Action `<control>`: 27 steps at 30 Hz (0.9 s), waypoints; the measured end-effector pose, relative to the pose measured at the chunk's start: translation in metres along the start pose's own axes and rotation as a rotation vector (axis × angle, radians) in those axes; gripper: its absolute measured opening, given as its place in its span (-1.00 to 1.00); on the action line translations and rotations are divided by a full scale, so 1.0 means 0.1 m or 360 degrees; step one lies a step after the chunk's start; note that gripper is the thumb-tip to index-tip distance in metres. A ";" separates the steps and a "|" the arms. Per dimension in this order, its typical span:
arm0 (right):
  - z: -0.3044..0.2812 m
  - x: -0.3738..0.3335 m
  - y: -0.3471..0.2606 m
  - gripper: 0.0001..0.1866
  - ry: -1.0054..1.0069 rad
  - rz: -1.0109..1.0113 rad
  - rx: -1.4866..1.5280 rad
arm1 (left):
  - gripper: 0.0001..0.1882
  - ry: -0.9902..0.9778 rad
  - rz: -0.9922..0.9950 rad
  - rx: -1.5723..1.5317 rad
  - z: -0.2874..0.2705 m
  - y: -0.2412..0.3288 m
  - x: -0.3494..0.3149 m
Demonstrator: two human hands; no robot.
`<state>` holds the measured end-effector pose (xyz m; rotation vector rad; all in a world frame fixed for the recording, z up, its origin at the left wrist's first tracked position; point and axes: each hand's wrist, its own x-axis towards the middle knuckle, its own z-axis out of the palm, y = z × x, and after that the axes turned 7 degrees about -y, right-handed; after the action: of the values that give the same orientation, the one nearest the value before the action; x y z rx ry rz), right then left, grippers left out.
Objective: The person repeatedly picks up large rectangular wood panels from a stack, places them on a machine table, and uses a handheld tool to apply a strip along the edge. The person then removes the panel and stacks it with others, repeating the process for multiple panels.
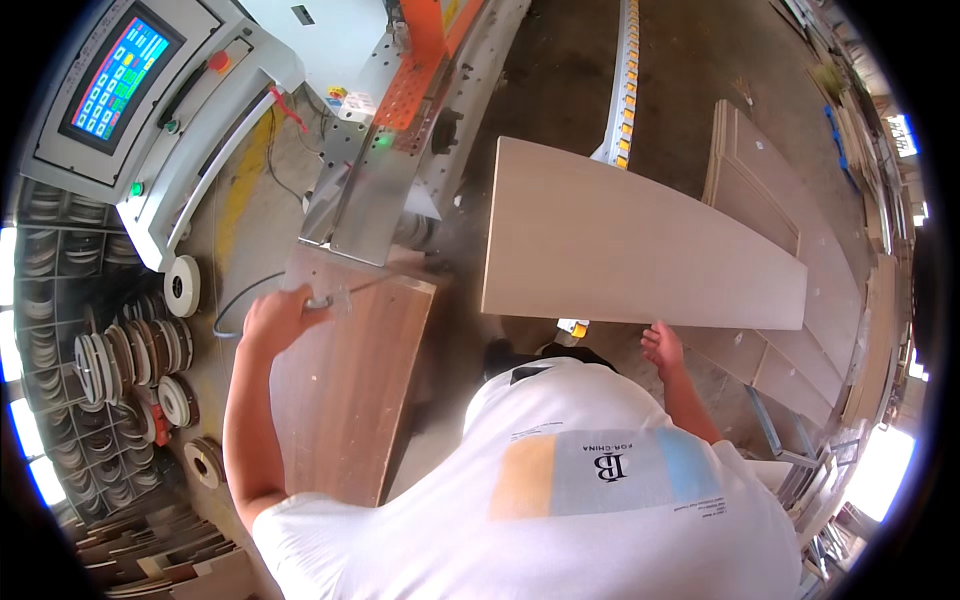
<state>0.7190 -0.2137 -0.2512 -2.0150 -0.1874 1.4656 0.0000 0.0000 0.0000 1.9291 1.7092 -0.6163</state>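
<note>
My left hand [277, 318] is closed around an air blow gun [318, 303], mostly hidden in the fist. A thin dark hose [222, 308] loops beside that hand. Below them lies a brown wood-grain panel [340, 375], its far end by the metal guide of the machine. On the right, a large pale beige board [640, 240] rests over a roller rail. My right hand [662, 347] is at this board's near edge, fingers loosely bent and apart, holding nothing. Whether a fingertip touches the edge is hard to tell.
At the upper left stands a control panel with a lit screen [120, 75]. The machine's orange and metal bed [400, 110] runs ahead. Rolls of edge banding [130, 360] fill a rack at left. More beige boards [770, 190] are stacked at right, beside a roller rail [622, 90].
</note>
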 end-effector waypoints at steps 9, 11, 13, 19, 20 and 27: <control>0.00 0.14 0.03 -0.44 0.0040 -0.0058 0.0067 | -0.52 -0.0236 0.0001 0.0108 0.19 0.36 -0.71; 0.00 0.07 -0.02 -0.44 0.0019 -0.0078 0.0030 | -0.55 -0.0079 -0.0033 0.0142 0.23 0.55 -0.58; -0.09 0.07 -0.02 -0.43 0.0006 -0.0094 -0.0028 | -0.59 0.0074 -0.0036 0.0077 0.26 0.72 -0.38; -0.27 0.12 0.11 -0.41 -0.0152 -0.0176 0.0029 | -0.61 0.0180 -0.0094 -0.0442 0.86 1.30 -0.15; -0.30 0.20 0.14 -0.42 -0.0176 -0.0147 0.0126 | -0.49 0.0027 -0.0056 -0.0416 1.09 1.45 -0.17; -1.15 0.48 0.32 -0.46 -0.0049 -0.0213 0.0608 | -0.57 -0.0454 -0.0051 -0.1190 1.80 3.51 0.02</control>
<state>0.8325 -0.2635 -0.2875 -1.6418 -0.0480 1.3340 0.3462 -0.1463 -0.1202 1.2247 1.4950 -0.1930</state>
